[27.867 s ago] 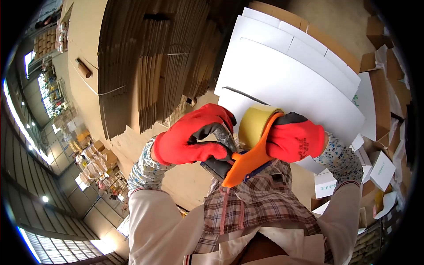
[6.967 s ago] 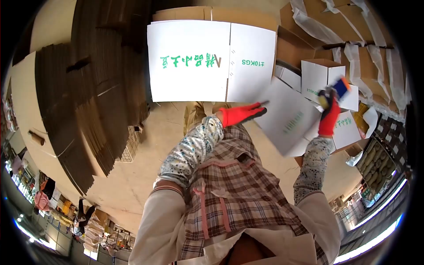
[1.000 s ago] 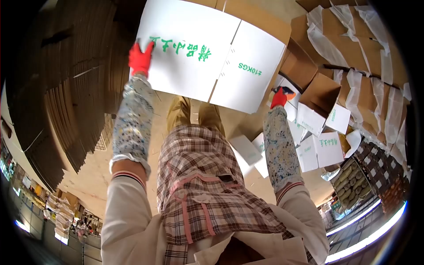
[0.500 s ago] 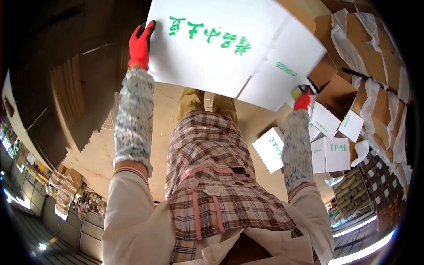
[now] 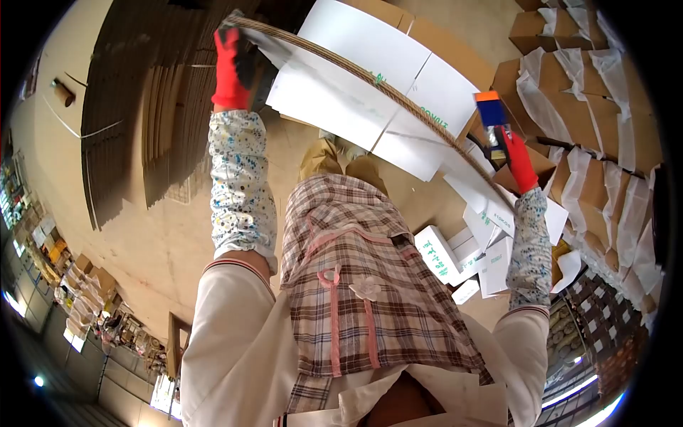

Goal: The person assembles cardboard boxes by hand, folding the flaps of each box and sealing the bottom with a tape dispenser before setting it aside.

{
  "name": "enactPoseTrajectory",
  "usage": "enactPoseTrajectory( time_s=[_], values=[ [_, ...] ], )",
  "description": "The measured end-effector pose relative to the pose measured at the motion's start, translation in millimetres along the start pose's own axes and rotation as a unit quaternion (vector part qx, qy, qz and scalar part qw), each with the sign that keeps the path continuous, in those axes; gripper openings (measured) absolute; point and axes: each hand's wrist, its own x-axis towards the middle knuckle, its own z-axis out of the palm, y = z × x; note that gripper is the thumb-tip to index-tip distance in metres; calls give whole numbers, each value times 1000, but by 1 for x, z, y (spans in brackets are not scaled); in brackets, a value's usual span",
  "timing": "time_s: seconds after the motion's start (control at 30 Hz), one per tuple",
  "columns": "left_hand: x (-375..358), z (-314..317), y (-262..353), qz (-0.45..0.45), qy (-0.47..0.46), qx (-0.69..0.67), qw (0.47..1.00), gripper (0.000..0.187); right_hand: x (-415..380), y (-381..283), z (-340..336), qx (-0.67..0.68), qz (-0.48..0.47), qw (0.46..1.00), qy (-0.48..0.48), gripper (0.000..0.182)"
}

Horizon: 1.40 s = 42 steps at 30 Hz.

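Observation:
My left hand (image 5: 233,67), in a red and black glove, grips the upper left corner of a flat white cardboard piece (image 5: 334,92). The piece is seen nearly edge-on, its brown edge running diagonally down to the right. My right hand (image 5: 519,161), gloved alike, is closed on a blue and orange tool (image 5: 489,110) that looks like a tape dispenser. This hand is beside the right part of the cardboard; contact between them cannot be made out. Behind that piece lies another white cardboard sheet (image 5: 370,32) with green print.
Stacked brown cardboard sheets (image 5: 160,121) stand at the left. White boxes with green lettering (image 5: 435,255) lie on the floor at lower right. Open brown cartons with white liners (image 5: 548,89) line the right side. Feet show below the cardboard.
The held cardboard has turned from facing the camera to nearly edge-on, showing the white sheet behind it. My right hand has shifted right, and its tool now shows clearly.

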Motion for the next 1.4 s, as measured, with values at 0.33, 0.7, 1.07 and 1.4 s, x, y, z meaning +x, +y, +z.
enactPoseTrajectory(
  time_s=[0.33,0.7,1.07,1.4],
  values=[
    [-26,7,12,19,-68,92,993,49,-31,-154,76,-175,6,977,-119,84],
    [-67,-7,31,142,-137,222,955,51,-54,-131,94,-259,35,942,209,55],
    [-35,64,40,-141,-311,446,827,50,107,-217,64,-343,-100,897,259,38],
    [-32,73,-57,-42,-538,715,444,70,-17,-151,99,-352,-311,875,114,45]
  ],
)
